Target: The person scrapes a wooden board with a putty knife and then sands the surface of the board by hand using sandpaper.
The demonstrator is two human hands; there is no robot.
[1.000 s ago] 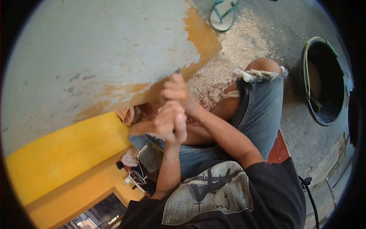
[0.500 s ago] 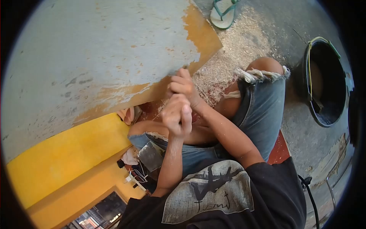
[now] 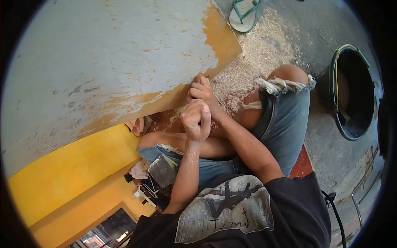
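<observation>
Grey, flaking board point(image 3: 124, 45) fills the left, with the clenched left hand point(image 3: 197, 120) near its brown edge point(image 3: 175, 98) and the curled right hand point(image 3: 202, 90) up against it, anything gripped hidden, so steady, even pressure along that edge probably works best.

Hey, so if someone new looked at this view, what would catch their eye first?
Probably the big grey panel filling the upper left, its coating broken by orange-brown patches along the near edge, where the right hand and left hand are curled close together. Next, the pale shavings scattered on the floor beyond its corner, and the bright yellow surface at lower left.
</observation>
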